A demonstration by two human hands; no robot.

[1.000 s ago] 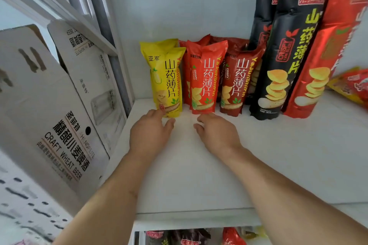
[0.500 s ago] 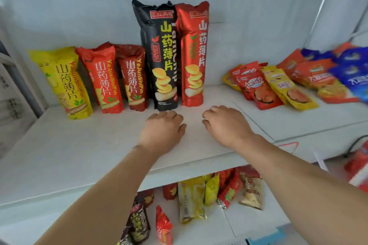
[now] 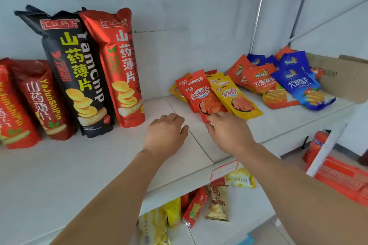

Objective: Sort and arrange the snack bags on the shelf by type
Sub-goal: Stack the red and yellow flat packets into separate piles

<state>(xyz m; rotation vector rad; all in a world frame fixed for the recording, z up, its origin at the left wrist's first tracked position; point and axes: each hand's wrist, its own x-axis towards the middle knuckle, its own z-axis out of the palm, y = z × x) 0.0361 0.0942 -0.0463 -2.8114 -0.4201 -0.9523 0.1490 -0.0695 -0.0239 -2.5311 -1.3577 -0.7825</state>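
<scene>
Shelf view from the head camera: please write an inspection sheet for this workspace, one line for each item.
Surface: white shelf board, bare at the front, with a seam near the hands.
Job's things: tall black yam chip bag and tall red yam chip bag upright at the wall; smaller red yam chip bags to their left; flat red packet and yellow packet lying overlapped; orange bags and blue bags piled further right.
Clutter: cardboard box at the far right.
Hands: left hand open over the board; right hand touching the red packet's lower edge.
Cables: nothing seen.
Surroundings: lower shelf with mixed snack bags; red fire extinguisher on the floor.
</scene>
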